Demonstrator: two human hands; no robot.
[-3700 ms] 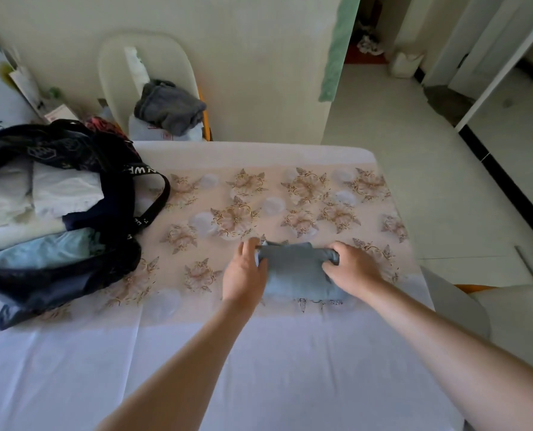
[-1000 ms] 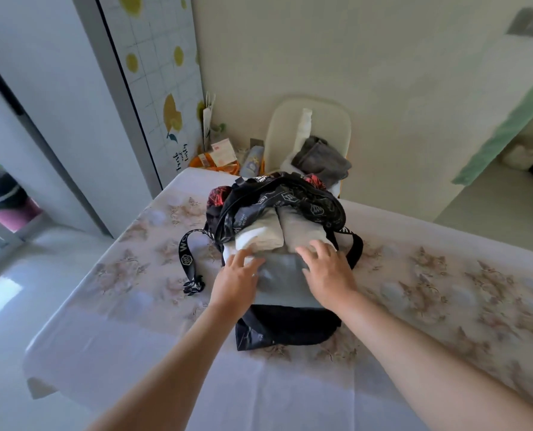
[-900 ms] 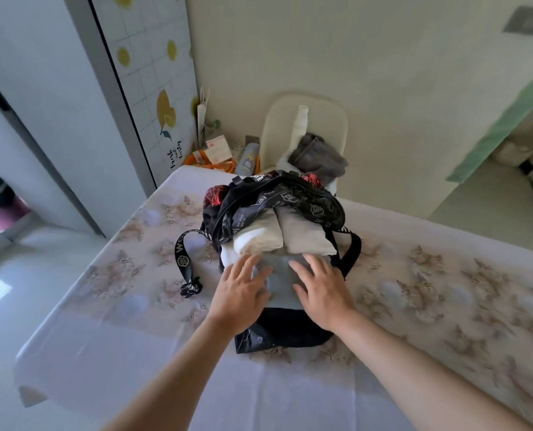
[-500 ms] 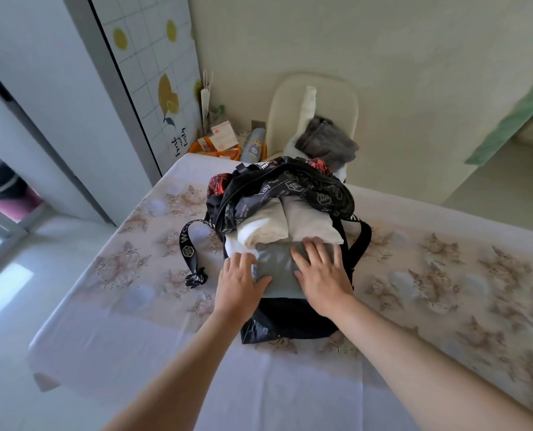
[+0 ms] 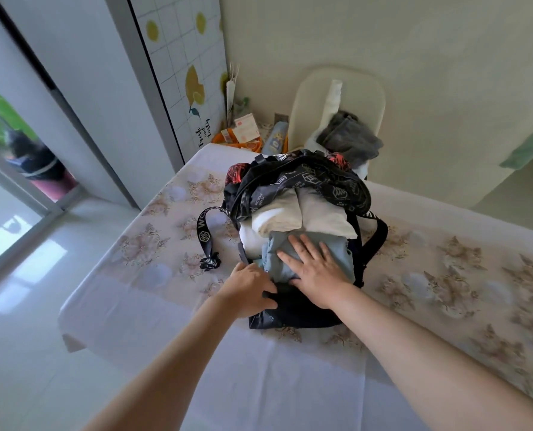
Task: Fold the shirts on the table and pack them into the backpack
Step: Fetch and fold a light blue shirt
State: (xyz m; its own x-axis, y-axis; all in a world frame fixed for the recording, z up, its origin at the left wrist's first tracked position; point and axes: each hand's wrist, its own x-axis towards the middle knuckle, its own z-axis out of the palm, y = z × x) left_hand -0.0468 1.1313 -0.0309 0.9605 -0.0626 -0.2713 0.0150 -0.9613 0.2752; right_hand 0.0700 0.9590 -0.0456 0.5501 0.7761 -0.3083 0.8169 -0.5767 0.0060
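L grip (image 5: 248,287) off shirt (image 5: 340,253), now clamps backpack (image 5: 296,315) rim; R grip (image 5: 316,270) flat on shirt.

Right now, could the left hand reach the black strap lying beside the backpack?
Probably yes: the strap lies just left of the left hand with only tablecloth between, though that hand grips the backpack and must let go first.

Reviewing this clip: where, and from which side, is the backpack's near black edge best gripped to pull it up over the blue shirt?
Probably best to pinch the backpack by its slack near lip, coming from the person's own side. That lip sags below the bulging blue shirt, which the right hand presses flat with straight fingers. The left hand grips the lip at its left corner.
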